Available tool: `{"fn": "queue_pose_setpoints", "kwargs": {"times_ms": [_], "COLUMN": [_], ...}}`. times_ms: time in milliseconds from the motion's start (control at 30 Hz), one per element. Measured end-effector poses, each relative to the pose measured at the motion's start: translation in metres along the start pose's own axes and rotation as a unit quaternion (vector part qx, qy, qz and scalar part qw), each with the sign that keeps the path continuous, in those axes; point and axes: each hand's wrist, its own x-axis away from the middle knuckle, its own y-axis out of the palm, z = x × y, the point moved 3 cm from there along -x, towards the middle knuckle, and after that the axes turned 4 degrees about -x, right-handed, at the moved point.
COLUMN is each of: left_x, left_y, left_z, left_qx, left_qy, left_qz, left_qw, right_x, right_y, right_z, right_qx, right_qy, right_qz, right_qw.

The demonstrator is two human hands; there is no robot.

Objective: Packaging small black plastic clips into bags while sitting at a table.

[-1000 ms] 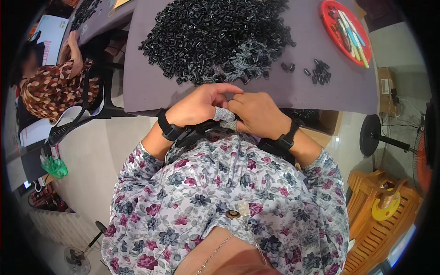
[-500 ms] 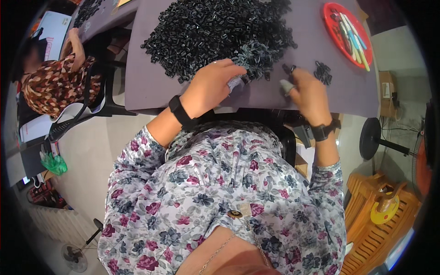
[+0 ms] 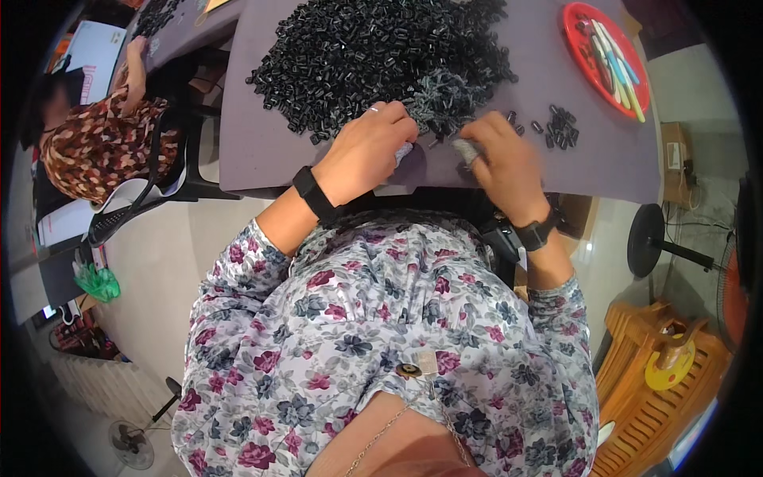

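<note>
Left hand (image 3: 367, 149) and right hand (image 3: 509, 171): fingers curled, contents indiscernible — knuckles could scatter the nearby black-piece heap (image 3: 358, 67).

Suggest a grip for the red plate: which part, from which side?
Probably pinch the red plate by its left rim, coming from the person's left: that curved edge is bare, with tabletop alongside, while a slim yellowish stick juts across the near rim.

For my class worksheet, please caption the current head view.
Left hand and right hand near a heap of small black pieces on a table.
</note>
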Motion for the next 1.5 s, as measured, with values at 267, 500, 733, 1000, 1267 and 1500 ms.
{"fn": "queue_pose_setpoints", "kwargs": {"times_ms": [267, 500, 733, 1000, 1267, 1500], "left_x": [0.023, 0.033, 0.034, 0.042, 0.046, 0.052], "left_y": [-0.017, -0.01, -0.008, 0.003, 0.001, 0.01], "left_z": [-0.012, -0.02, -0.024, -0.033, -0.044, -0.049], "left_qx": [0.188, 0.372, 0.353, 0.468, 0.565, 0.695], "left_qy": [-0.094, -0.158, -0.167, -0.207, -0.224, -0.247], "left_qz": [0.044, 0.089, 0.033, 0.019, 0.02, 0.047], "left_qw": [0.977, 0.911, 0.92, 0.859, 0.794, 0.674], "right_x": [-0.009, -0.005, -0.002, 0.0, -0.003, -0.01], "right_y": [0.032, 0.033, 0.025, 0.017, 0.019, 0.018], "right_z": [-0.005, -0.006, 0.002, 0.011, 0.001, -0.009], "right_qx": [0.014, 0.03, -0.064, -0.117, -0.034, 0.018], "right_qy": [-0.018, -0.05, 0.009, 0.053, 0.043, -0.009], "right_qz": [-0.088, -0.067, -0.078, -0.03, -0.064, -0.091], "right_qw": [0.996, 0.996, 0.995, 0.991, 0.996, 0.996]}}
